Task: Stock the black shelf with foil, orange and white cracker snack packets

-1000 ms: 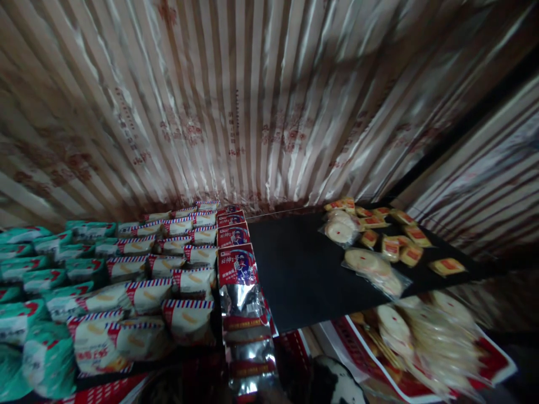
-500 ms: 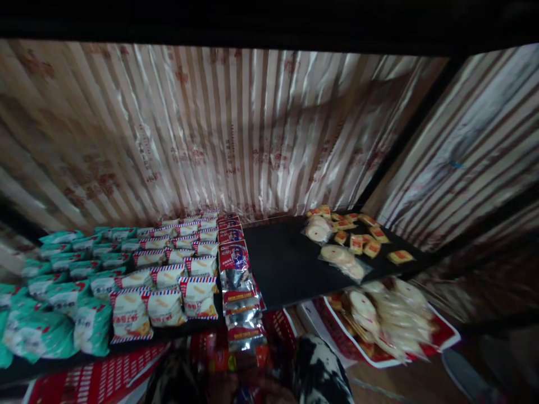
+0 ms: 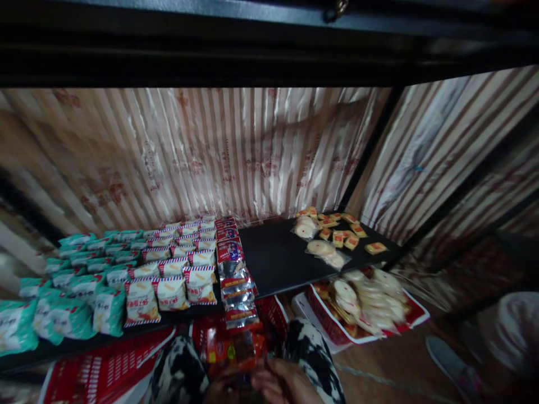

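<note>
Left hand [image 3: 223,391]: at the bottom edge of the view, dark and mostly cut off; it lies against the underside of a bundle of small red-and-orange foil packets [image 3: 233,350]. Whether its grip is clenched or released cannot be told. Right hand [image 3: 286,384]: just beside the left, fingers bent toward the same bundle and touching its lower right edge; the blur hides whether the grip is clenched on it. The bundle sits low in the middle of the view, below the front edge of a black shelf [image 3: 273,258], between two folds of black-and-white patterned cloth [image 3: 311,350]. On the shelf, from the left: rows of teal plastic packets [image 3: 71,314]; rows of white packets with red-and-blue striped edges [image 3: 172,292]; one column of red, blue and silver foil packets [image 3: 231,269] running from back to front, its nearest packets hanging over the edge just above the bundle; a bare stretch of shelf; at the far right, clear bags of pale round biscuits [image 3: 324,249] among small yellow-and-red square packets [image 3: 349,238]. Below the shelf's right end: a red-and-white cardboard tray [image 3: 328,328] heaped with more clear biscuit bags. Below its left end: a red plastic basket [image 3: 105,365]. Behind the shelf: a cream-and-brown striped satin sheet [image 3: 236,151]. On the floor, lower right: a grey shoe [image 3: 446,359].
</note>
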A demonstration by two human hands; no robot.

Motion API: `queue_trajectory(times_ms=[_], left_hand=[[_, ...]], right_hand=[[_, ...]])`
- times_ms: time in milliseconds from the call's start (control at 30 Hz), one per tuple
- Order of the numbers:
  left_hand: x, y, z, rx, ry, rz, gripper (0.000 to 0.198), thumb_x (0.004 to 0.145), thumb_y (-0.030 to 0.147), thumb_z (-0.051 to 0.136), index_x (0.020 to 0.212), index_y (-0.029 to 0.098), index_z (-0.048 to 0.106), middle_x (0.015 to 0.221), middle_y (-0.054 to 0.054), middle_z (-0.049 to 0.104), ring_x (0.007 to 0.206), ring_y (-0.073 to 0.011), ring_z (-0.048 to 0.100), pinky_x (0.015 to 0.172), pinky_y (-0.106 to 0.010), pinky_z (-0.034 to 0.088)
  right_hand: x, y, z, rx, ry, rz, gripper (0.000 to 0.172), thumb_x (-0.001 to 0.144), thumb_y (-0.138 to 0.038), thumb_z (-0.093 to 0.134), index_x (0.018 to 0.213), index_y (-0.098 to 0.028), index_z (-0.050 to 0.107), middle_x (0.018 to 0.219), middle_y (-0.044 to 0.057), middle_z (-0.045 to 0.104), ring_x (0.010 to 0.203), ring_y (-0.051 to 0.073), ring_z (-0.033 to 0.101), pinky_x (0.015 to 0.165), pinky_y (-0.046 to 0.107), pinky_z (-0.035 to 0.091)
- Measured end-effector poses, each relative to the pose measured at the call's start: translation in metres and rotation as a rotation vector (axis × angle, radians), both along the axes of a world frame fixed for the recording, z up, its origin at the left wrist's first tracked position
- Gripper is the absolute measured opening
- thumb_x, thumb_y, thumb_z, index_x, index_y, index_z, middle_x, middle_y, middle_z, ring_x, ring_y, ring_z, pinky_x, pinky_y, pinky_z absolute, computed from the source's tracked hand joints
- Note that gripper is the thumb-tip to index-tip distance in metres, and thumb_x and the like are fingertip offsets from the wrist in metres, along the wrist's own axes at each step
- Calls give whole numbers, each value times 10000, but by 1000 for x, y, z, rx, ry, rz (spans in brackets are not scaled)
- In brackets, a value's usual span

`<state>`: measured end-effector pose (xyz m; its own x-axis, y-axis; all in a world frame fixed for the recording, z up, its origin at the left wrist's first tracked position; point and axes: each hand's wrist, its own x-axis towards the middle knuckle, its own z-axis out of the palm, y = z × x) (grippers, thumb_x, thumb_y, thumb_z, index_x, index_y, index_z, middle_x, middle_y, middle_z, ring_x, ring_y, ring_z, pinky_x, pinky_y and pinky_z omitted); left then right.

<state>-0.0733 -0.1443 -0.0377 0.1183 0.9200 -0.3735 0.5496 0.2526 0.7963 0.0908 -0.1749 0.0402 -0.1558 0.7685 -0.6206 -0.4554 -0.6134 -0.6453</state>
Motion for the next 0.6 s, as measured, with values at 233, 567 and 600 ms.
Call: queue_trajectory(times_ms=[233, 567, 600], left_hand=[[1, -13, 33, -64, -647, -68, 553, 615, 662, 624, 841, 158, 660, 800, -49, 682, 844, -224, 616, 849, -355, 476], [13, 1, 108, -48, -759, 33, 479, 643, 592, 657, 860, 165, 662, 875, -59, 698, 818, -208, 625, 819, -329, 480], [14, 3, 107, -35, -749, 60, 483, 639, 593, 658, 860, 163, 662, 875, -59, 698, 824, -209, 624, 814, -322, 481]], right_hand=[[15, 9, 43, 41, 53, -169, 293, 646, -329, 768, 783, -114, 625, 827, 103, 722, 702, 130, 682, 575, 146, 518], [41, 17, 37, 330, -358, -84, 428, 645, -555, 691, 795, -155, 662, 494, -54, 543, 361, 26, 361, 339, 143, 253], [41, 18, 36, 363, -428, -118, 439, 629, -560, 698, 803, -158, 670, 534, -36, 575, 417, 48, 433, 383, 154, 320]])
